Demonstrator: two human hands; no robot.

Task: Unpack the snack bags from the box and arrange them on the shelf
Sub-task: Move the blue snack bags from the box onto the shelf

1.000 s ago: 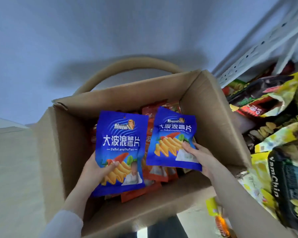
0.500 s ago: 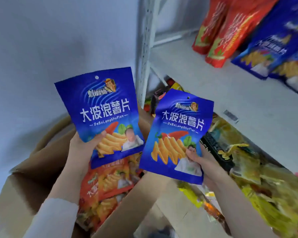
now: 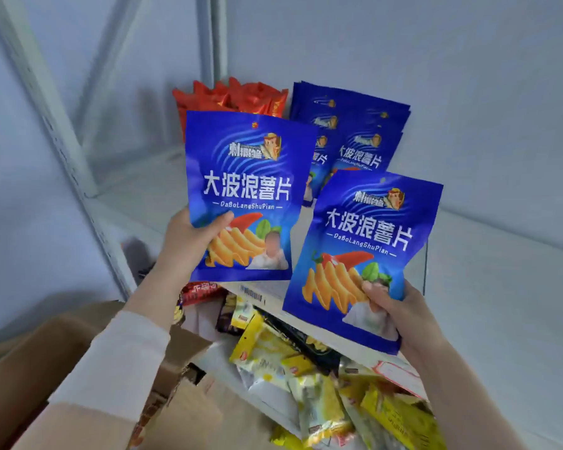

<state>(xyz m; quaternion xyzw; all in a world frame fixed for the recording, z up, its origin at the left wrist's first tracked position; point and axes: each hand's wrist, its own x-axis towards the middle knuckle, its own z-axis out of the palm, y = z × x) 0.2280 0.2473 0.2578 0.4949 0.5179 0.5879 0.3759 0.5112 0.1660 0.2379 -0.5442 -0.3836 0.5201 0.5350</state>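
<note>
While the white metal shelf board [image 3: 501, 287] shows us open room toward its right, red foil snack bags [image 3: 234, 99] and a stack of blue bags [image 3: 364, 131] crowd its back left. Over its front edge our left hand [image 3: 189, 241] grips one blue crisp bag [image 3: 247, 177], and our right hand [image 3: 400, 313] pinches a second blue crisp bag [image 3: 368, 235]. Blurred yellow packets [image 3: 306, 384] beneath perhaps lie on a lower tier.

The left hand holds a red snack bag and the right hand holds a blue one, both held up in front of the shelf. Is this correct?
Not quite: the left hand holds a blue bag too, like the other blue bag in the right hand. The red bags stand on the shelf behind. The head view shows this.
</note>
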